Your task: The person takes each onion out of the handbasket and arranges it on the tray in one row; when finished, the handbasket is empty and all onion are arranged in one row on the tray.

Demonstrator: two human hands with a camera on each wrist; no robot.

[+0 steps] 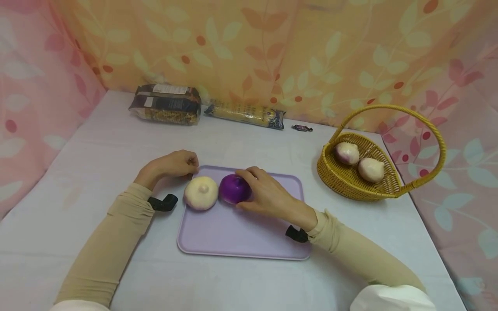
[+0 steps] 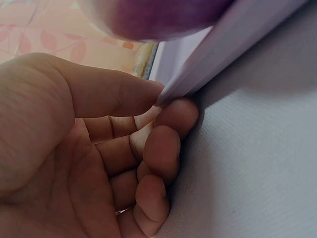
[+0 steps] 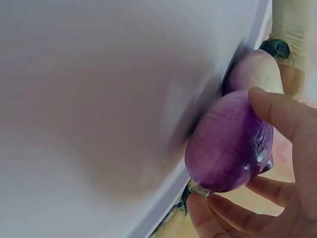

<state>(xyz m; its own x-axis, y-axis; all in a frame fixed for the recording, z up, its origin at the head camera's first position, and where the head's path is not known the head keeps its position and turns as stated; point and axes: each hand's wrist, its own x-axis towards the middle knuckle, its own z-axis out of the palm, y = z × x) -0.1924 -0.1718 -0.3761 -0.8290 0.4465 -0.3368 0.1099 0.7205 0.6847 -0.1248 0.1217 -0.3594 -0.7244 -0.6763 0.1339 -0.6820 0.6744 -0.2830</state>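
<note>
On the lilac tray (image 1: 241,237), a glossy purple onion (image 1: 232,190) sits beside a white turnip with a purple tinge (image 1: 201,193). My right hand (image 1: 268,192) holds the onion from its right side. In the right wrist view its thumb (image 3: 277,110) lies against the purple skin (image 3: 225,144), with the other fingers curled around the far side. My left hand (image 1: 173,164) is at the tray's far left corner. The left wrist view has its thumb and index finger pinching the tray rim (image 2: 198,64), the other fingers curled close over the white cloth.
A yellow wicker basket (image 1: 342,188) with a tall handle stands at the right, holding two white-and-purple turnips (image 1: 371,169). Along the back lie a dark pasta bag (image 1: 167,105), a long noodle packet (image 1: 245,114) and a small wrapped candy (image 1: 302,128). Patterned curtains enclose the table.
</note>
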